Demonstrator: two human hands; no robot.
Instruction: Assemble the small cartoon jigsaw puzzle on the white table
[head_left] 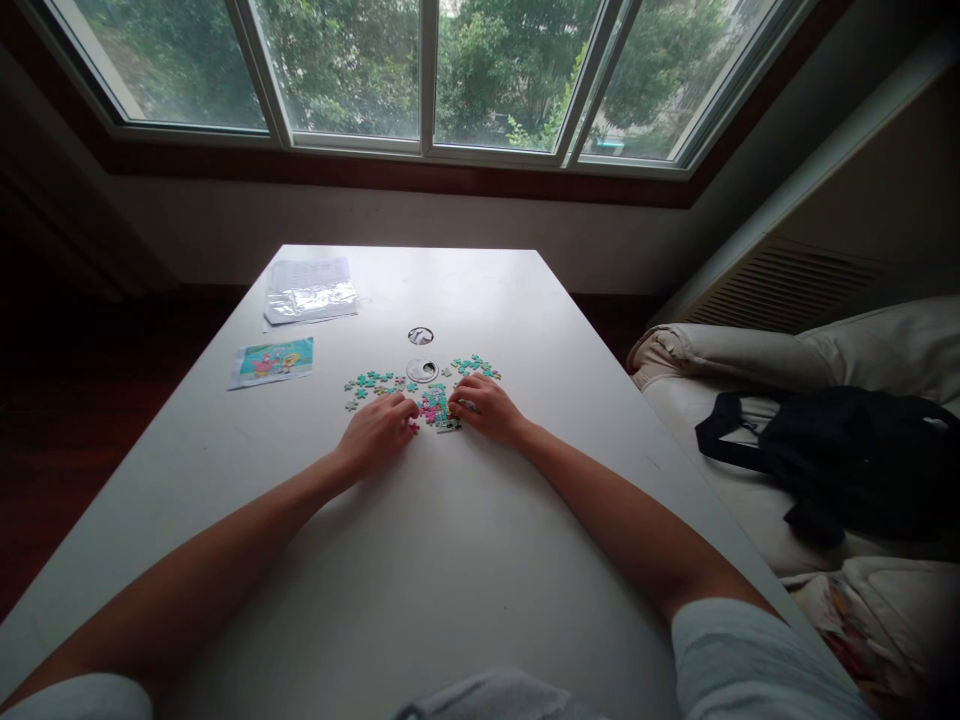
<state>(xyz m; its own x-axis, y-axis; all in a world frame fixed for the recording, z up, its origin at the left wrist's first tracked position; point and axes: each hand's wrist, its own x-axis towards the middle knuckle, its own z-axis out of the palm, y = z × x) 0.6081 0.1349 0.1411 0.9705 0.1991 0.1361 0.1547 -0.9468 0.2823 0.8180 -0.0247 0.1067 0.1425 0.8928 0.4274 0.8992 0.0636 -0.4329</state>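
A partly joined jigsaw puzzle (433, 408) in pink, green and yellow lies flat on the white table. At its left side my left hand (381, 428) has its fingers curled together, with a small pink puzzle piece (414, 427) at the fingertips. My right hand (486, 404) rests on the puzzle's right edge, fingers bent and closed against it; they hide part of that edge. Loose green puzzle pieces (373, 380) are spread beyond my left hand. More loose pieces (475, 365) lie just past my right hand.
Two round black-and-white discs (423, 371) lie beyond the puzzle. A picture sheet (274, 361) with cartoon figures is at the left, with a clear plastic bag over papers (311, 292) behind it. A black bag (855, 460) lies on a pale sofa (705, 350) at the right.
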